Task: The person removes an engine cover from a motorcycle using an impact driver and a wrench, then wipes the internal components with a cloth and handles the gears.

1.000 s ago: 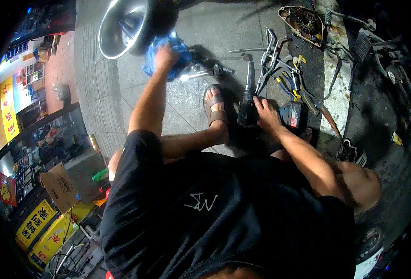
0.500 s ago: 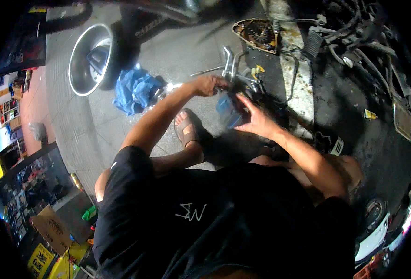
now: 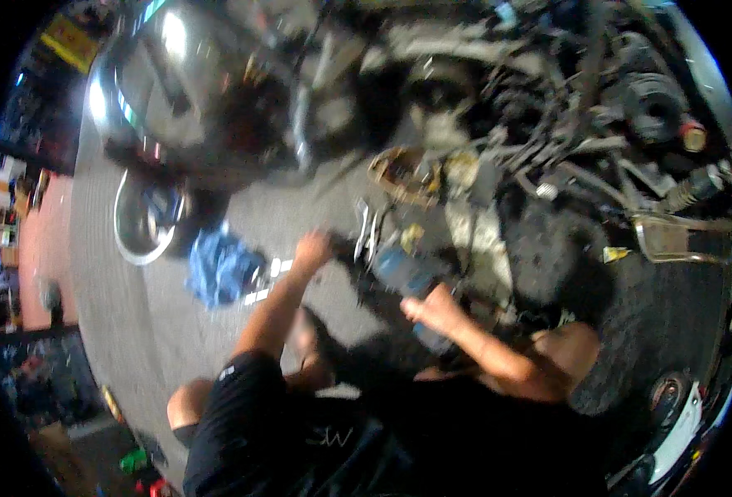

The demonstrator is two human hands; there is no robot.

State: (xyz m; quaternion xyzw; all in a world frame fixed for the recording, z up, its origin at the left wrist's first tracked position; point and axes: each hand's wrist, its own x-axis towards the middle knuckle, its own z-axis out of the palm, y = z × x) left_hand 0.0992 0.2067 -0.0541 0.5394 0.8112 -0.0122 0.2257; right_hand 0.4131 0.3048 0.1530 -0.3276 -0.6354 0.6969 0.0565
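My right hand (image 3: 436,308) is wrapped round the grip of a blue and grey cordless power tool (image 3: 401,269), whose body points to the upper left. Its lower end (image 3: 432,338) shows beneath the fist. Opposite it, my left hand (image 3: 312,250) is closed and blurred, with a dark patch at its fingertips; what it pinches, I cannot make out. A gap separates that hand from the tool. Between and beyond the hands, silver wrenches (image 3: 372,236) lie on the ground beside a small yellow piece (image 3: 411,238).
A crumpled blue cloth (image 3: 219,267) and a metal basin (image 3: 122,240) with a dark blue thing inside are at left. Farther off lies a dirty engine cover (image 3: 378,172). Part of a motorcycle (image 3: 300,124) stands ahead; greasy frame parts (image 3: 581,166) fill the far right.
The view has tilted up, bringing the motorcycle into sight. My hands have moved apart: the left is away from the power tool, and the right now grips it by its handle.
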